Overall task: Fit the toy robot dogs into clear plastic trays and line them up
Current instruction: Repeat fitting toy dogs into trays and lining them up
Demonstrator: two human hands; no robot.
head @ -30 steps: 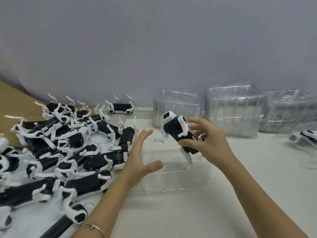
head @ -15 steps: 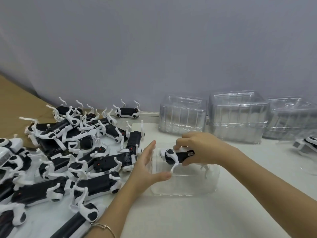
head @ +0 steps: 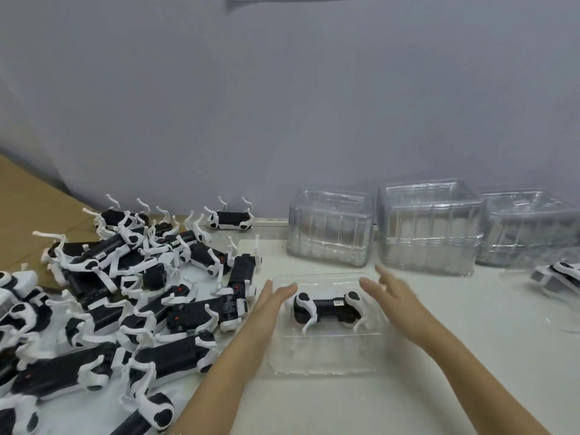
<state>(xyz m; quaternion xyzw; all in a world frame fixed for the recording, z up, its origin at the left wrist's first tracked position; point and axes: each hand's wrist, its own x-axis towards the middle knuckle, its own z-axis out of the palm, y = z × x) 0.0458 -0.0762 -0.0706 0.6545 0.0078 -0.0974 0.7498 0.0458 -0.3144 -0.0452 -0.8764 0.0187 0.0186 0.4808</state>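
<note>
Table [head: 408, 387]: white, and everything sits on it.
Pile of dogs [head: 188, 315]: many black and white toy dogs lie in a heap on the left, from close by to far back. Their white legs stick out every way.
Left hand [head: 266, 309]: open, with straight fingers, holding nothing. It is right at the left side of the tray. I cannot tell if it touches.
Right hand [head: 395, 301]: open, with fingers spread out, holding nothing. It is over the right end of the tray and looks a bit blurry.
Clear tray [head: 323, 368]: in the middle of the table, between the two hands.
Toy dog [head: 326, 309]: inside the clear tray, in the far half, lying longways from left to right.
Dog at the right edge [head: 561, 271]: only partly in the picture.
Tray stacks: three piles of clear trays stand side by side behind, left [head: 329, 230], middle [head: 430, 227] and right [head: 527, 227].
Lone dog [head: 230, 219]: on its back by the wall, legs up.
Cardboard [head: 25, 208]: brown, far left.
Wall [head: 282, 105]: grey, at the very back.
</note>
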